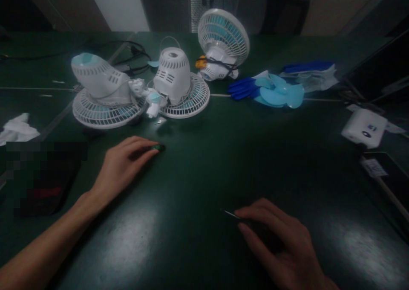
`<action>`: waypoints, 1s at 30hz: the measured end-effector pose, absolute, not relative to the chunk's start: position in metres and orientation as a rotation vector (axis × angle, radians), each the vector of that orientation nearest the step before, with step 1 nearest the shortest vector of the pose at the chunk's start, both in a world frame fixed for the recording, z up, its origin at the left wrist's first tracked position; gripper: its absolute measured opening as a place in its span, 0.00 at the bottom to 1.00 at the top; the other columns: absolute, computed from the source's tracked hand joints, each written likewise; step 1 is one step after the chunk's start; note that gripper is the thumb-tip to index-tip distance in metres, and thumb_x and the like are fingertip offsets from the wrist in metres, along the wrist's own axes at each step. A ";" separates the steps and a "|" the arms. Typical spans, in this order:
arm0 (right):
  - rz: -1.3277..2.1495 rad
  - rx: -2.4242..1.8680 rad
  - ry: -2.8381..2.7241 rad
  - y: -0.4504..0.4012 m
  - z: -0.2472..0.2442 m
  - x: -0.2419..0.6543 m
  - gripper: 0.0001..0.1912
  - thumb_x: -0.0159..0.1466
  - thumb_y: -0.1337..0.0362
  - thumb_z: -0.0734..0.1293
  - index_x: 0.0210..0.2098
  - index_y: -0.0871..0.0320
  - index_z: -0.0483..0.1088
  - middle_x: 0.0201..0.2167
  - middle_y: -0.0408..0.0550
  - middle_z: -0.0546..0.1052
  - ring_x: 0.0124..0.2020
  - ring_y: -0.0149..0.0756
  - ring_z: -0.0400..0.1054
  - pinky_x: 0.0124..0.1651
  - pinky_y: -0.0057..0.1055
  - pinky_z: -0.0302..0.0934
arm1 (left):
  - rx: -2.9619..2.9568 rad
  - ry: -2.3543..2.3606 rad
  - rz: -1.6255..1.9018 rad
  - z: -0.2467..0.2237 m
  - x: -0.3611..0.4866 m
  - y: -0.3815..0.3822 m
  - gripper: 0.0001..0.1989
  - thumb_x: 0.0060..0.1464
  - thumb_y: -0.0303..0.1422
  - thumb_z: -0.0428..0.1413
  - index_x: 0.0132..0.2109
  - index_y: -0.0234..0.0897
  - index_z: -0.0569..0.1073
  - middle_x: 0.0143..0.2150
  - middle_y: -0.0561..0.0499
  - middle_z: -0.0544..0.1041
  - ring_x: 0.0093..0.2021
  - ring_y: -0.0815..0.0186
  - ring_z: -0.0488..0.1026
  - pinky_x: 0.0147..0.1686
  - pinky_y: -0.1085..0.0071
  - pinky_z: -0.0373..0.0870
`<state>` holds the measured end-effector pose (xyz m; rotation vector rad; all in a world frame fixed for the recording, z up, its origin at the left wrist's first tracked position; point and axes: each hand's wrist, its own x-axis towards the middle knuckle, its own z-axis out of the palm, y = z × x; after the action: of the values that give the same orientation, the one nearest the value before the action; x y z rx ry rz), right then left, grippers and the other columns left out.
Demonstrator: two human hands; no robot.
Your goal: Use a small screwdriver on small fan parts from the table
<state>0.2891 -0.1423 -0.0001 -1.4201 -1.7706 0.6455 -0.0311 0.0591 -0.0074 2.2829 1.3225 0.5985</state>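
My left hand (128, 155) is closed in a pinch on a small green circuit board (156, 147), low over the table in front of the fans. The fingertips cover part of the board. At the lower right, my right hand (277, 234) is closed around what looks like a screwdriver (230, 214). Its thin metal shaft points left, and its dark handle is mostly hidden by the fingers. Behind the left hand, two white fans (108, 113) (174, 74) lie with their round grilles down on the table.
A third fan (223, 38) stands farther back, its grille tilted up. Light-blue fan blades (281, 91) lie beside blue gloves (243, 87). At the right are a white box-like part (366, 128) and a dark flat device (390, 175). Crumpled white material (19, 128) lies left.
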 end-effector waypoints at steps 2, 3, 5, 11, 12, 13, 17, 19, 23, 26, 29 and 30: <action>0.647 -1.425 -1.772 -0.142 0.000 0.289 0.11 0.69 0.69 0.69 0.50 0.53 0.74 0.36 0.45 0.78 0.31 0.33 0.77 0.30 0.26 0.72 | 2.265 1.455 0.634 -0.007 -0.046 0.074 0.18 0.66 0.48 0.58 0.53 0.44 0.80 0.52 0.50 0.80 0.46 0.57 0.77 0.45 0.62 0.75; 0.645 -1.421 -1.773 -0.141 0.000 0.289 0.11 0.69 0.69 0.69 0.50 0.53 0.74 0.36 0.45 0.78 0.31 0.33 0.77 0.31 0.26 0.72 | 2.255 1.494 0.645 -0.006 -0.051 0.078 0.18 0.65 0.48 0.58 0.53 0.43 0.80 0.51 0.51 0.81 0.46 0.57 0.77 0.45 0.62 0.74; 0.640 -1.415 -1.772 -0.140 0.000 0.288 0.10 0.70 0.69 0.68 0.50 0.52 0.74 0.35 0.44 0.78 0.31 0.32 0.77 0.31 0.25 0.72 | 2.223 1.531 0.659 -0.005 -0.056 0.081 0.18 0.65 0.48 0.59 0.53 0.43 0.79 0.51 0.52 0.81 0.45 0.57 0.77 0.46 0.61 0.74; 0.672 -1.487 -1.843 -0.141 -0.004 0.286 0.09 0.72 0.67 0.67 0.51 0.52 0.73 0.37 0.44 0.78 0.31 0.31 0.77 0.31 0.26 0.71 | 2.203 1.150 0.526 -0.003 -0.021 0.044 0.12 0.65 0.44 0.61 0.49 0.43 0.81 0.50 0.50 0.81 0.48 0.57 0.77 0.49 0.61 0.71; 0.674 -1.489 -1.873 -0.141 -0.006 0.285 0.09 0.72 0.67 0.67 0.51 0.52 0.73 0.37 0.44 0.78 0.31 0.31 0.77 0.31 0.26 0.71 | 2.228 1.038 0.493 -0.002 -0.010 0.031 0.10 0.66 0.42 0.61 0.49 0.43 0.81 0.49 0.49 0.81 0.49 0.58 0.76 0.50 0.60 0.70; 0.671 -1.485 -1.904 -0.142 -0.006 0.285 0.09 0.72 0.67 0.67 0.51 0.52 0.73 0.36 0.44 0.78 0.31 0.32 0.77 0.31 0.26 0.70 | 2.246 0.939 0.448 -0.002 0.001 0.018 0.09 0.66 0.40 0.61 0.49 0.44 0.80 0.48 0.49 0.81 0.49 0.59 0.76 0.50 0.60 0.68; 0.644 -1.461 -1.988 -0.143 -0.008 0.283 0.08 0.72 0.67 0.67 0.50 0.53 0.74 0.35 0.45 0.78 0.29 0.32 0.76 0.31 0.28 0.70 | 2.225 0.702 0.338 0.001 0.031 -0.023 0.05 0.66 0.34 0.61 0.48 0.44 0.79 0.45 0.52 0.81 0.45 0.62 0.75 0.46 0.62 0.62; 0.638 -1.451 -1.997 -0.143 -0.008 0.282 0.08 0.72 0.67 0.67 0.49 0.54 0.74 0.35 0.45 0.78 0.29 0.32 0.76 0.31 0.28 0.69 | 2.207 0.683 0.326 0.002 0.035 -0.030 0.05 0.66 0.33 0.61 0.49 0.44 0.78 0.45 0.53 0.80 0.46 0.62 0.75 0.46 0.63 0.60; 0.644 -1.439 -2.025 -0.143 -0.007 0.282 0.09 0.72 0.68 0.67 0.50 0.53 0.75 0.34 0.44 0.79 0.28 0.31 0.76 0.31 0.27 0.69 | 2.203 0.677 0.306 0.003 0.033 -0.028 0.05 0.67 0.34 0.60 0.50 0.45 0.78 0.46 0.52 0.80 0.46 0.62 0.74 0.46 0.63 0.59; 0.608 -1.392 -1.994 -0.143 -0.004 0.282 0.10 0.72 0.67 0.68 0.51 0.52 0.75 0.35 0.44 0.80 0.29 0.31 0.77 0.32 0.26 0.71 | 2.207 0.656 0.289 0.004 0.032 -0.026 0.06 0.68 0.33 0.60 0.50 0.44 0.78 0.46 0.51 0.80 0.47 0.62 0.74 0.46 0.63 0.59; 0.528 -1.390 -1.829 -0.143 0.002 0.284 0.09 0.70 0.67 0.68 0.50 0.52 0.75 0.35 0.44 0.81 0.31 0.32 0.78 0.31 0.24 0.72 | 2.207 0.647 0.285 0.005 0.033 -0.027 0.06 0.68 0.34 0.60 0.50 0.44 0.79 0.46 0.50 0.80 0.46 0.62 0.74 0.46 0.62 0.60; 0.509 -1.409 -1.770 -0.142 0.004 0.285 0.09 0.70 0.67 0.68 0.49 0.52 0.75 0.34 0.44 0.81 0.30 0.31 0.78 0.31 0.23 0.72 | 2.208 0.647 0.288 0.006 0.033 -0.027 0.06 0.68 0.34 0.60 0.50 0.44 0.79 0.46 0.50 0.80 0.46 0.62 0.74 0.46 0.62 0.60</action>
<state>0.2849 -0.1423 0.0044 -1.4087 -1.7697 0.5088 0.0332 -0.0275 0.0055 2.2081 0.6472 0.2875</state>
